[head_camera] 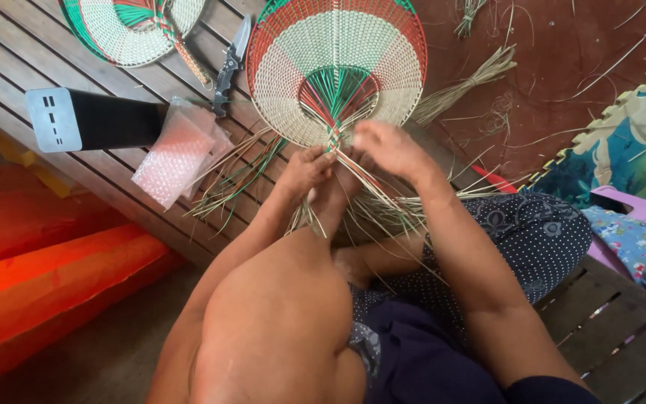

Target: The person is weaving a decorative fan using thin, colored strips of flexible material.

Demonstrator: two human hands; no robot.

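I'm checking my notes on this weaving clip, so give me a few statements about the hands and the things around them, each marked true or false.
1. Both hands, left hand and right hand, work at the base of the round woven fan. True.
2. The fan is plain blue. False: it is cream with red and green bands.
3. A folding knife lies on the slatted wooden platform. True.
4. The right hand holds the knife. False: the knife lies apart from both hands.
5. A second woven fan lies at the upper left. True.

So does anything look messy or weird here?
Yes: a folding knife lies open on the slatted table between two woven fans, and loose straw is scattered on the red floor beside the fan both hands work on.
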